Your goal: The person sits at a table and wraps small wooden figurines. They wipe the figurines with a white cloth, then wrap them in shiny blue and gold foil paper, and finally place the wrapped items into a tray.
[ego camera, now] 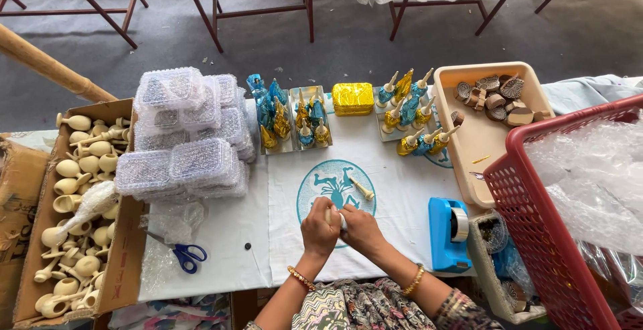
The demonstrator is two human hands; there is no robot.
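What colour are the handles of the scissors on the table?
The scissors have blue handles, seen in the head view, lying left of the person's left hand.

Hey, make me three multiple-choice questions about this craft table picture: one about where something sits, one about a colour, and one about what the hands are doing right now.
1. Where do the scissors lie?
A. Inside the red basket
B. On the white cloth, to the left of the hands
C. In the beige tray

2. What colour is the tape dispenser?
A. Blue
B. Green
C. Yellow

3. How are the person's hands placed?
A. Both resting flat and apart
B. One reaching into the cardboard box
C. Both together around a small pale piece

Answers:
1 B, the blue-handled scissors rest on the cloth near the cardboard box.
2 A, its body is bright blue.
3 C, the left hand and right hand meet on a small pale piece over the teal emblem.
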